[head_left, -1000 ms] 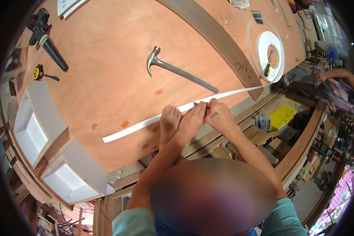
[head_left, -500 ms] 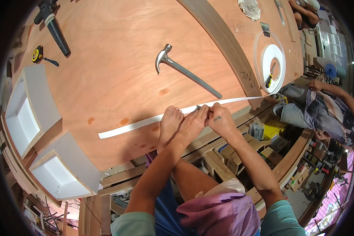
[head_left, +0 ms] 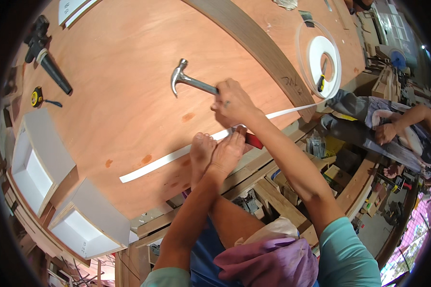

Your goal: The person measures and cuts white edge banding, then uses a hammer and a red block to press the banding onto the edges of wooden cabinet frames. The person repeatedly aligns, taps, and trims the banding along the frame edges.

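Note:
My right hand (head_left: 232, 100) is closed around the steel handle of the claw hammer (head_left: 187, 80), whose head points left. My left hand (head_left: 227, 150) presses on a red-handled tool (head_left: 254, 140) with a grey part at the white strip (head_left: 153, 168), its fingers together over it. A bare foot (head_left: 201, 153) rests on the plywood sheet (head_left: 110, 129) beside my left hand. The strip runs right to a white coil (head_left: 316, 50) in a clear ring, with a yellow-and-black tool (head_left: 321, 82) lying inside it.
Two white boxes (head_left: 50, 138) stand at the left. A black tool (head_left: 55, 69) and tape measure (head_left: 36, 96) lie above them. A curved wooden board (head_left: 244, 38) crosses the sheet. Another person (head_left: 402, 124) is at the right. Timber and cartons (head_left: 337, 174) lie below the sheet's edge.
My right hand has left my left hand, moved up and left, and taken hold of the hammer, uncovering the red handle. The person at the right has come further into view.

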Demonstrator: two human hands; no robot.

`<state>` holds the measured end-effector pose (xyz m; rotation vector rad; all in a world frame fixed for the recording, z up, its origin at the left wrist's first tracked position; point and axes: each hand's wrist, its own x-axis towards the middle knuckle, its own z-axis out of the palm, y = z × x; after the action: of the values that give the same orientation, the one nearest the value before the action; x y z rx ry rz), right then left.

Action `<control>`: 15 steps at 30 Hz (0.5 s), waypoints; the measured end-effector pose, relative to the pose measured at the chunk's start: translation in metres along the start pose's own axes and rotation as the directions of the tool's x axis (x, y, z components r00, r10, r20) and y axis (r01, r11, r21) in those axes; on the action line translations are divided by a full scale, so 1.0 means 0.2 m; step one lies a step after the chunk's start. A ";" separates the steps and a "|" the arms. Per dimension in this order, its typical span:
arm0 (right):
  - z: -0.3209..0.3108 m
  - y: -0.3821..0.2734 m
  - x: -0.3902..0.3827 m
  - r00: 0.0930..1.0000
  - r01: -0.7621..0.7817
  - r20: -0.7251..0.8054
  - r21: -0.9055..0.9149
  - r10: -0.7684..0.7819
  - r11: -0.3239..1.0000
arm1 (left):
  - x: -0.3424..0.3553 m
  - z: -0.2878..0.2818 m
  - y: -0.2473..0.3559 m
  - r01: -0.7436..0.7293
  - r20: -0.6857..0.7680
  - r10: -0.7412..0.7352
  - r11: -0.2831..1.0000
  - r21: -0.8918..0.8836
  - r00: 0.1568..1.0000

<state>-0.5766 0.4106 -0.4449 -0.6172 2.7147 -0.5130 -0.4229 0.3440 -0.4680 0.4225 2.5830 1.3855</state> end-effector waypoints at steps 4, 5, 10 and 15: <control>-0.10 0.05 0.03 0.998 -0.028 0.054 0.036 0.026 0.999 | 0.00 0.08 -0.02 -0.058 -0.097 0.060 0.998 0.024 0.993; -0.15 0.04 0.04 0.996 -0.061 0.069 0.092 0.054 0.994 | -0.01 0.08 -0.03 -0.052 -0.101 0.054 0.998 0.028 0.993; -0.51 -0.10 -0.56 0.974 -0.186 -0.073 0.269 0.213 0.945 | -0.02 0.02 -0.04 0.000 -0.100 -0.002 1.000 -0.022 0.995; -0.56 -0.48 -1.41 0.817 -0.429 0.074 0.741 0.572 0.517 | 0.02 -0.01 -0.02 0.056 0.025 -0.053 0.979 -0.195 0.998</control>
<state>-0.3420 0.4918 -0.2449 0.4644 2.3254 -1.4263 -0.4272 0.3407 -0.4697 0.3297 2.3935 1.5890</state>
